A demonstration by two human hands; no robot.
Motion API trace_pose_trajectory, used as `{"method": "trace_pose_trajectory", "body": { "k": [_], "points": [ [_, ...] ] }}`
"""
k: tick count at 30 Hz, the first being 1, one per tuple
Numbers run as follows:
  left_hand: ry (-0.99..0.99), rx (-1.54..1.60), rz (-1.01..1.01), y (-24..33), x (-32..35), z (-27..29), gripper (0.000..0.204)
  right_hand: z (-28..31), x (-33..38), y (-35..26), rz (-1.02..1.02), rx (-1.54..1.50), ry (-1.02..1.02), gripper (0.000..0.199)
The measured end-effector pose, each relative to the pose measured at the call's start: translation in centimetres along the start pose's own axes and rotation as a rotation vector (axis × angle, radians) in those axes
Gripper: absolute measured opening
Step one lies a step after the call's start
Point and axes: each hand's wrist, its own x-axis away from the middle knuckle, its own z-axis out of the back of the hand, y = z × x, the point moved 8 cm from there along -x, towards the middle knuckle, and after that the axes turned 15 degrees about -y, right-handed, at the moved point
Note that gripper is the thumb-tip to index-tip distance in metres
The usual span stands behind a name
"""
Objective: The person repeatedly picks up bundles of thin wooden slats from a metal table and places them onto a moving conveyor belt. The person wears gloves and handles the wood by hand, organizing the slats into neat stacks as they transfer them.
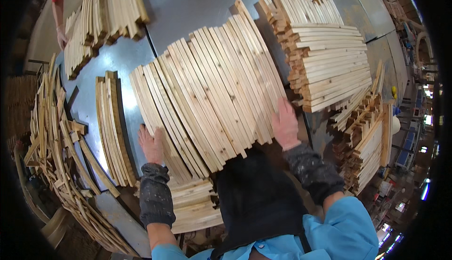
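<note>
A broad row of pale wooden strips (212,95) lies side by side across the metal table in front of me, with their near ends uneven. At the row's left edge, near its lower corner, my left hand (150,144) rests with fingers stretched out. My right hand (286,124) lies flat against the right edge, its fingers pointing away from me. Both hands are open and frame the row from either side. One strip at the far right end sticks out beyond the others.
Stacked strips (329,67) stand close on the right, with more piled strips (367,142) nearer. A few strips (113,128) lie left, beside a heap of thin offcuts (54,137). More strips (193,206) sit below the table edge. Far left, a co-worker's hand (61,37) touches another stack (106,12).
</note>
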Motion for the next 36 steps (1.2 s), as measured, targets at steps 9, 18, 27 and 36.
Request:
{"method": "trace_pose_trajectory", "body": {
  "k": [9, 18, 27, 36],
  "points": [
    [0.090, 0.054, -0.139, -2.4, 3.5, -2.8, 0.076, -15.4, 13.5, 0.6, -0.888, -1.913, -0.347, 0.071],
    [0.102, 0.145, -0.064, -0.9, 3.0, -3.1, 0.073, -16.3, 13.0, -2.3, -0.883, -2.022, -0.238, 0.048],
    [0.045, 0.095, -0.002, 3.5, 4.0, -0.9, 0.086, -17.3, 13.1, -0.7, -0.817, -2.094, -0.441, 0.065],
    [0.012, 0.507, 0.089, 5.9, 5.3, -1.6, 0.093, -18.5, 11.6, -0.4, -0.936, -2.114, -0.158, 0.090]
  ]
}}
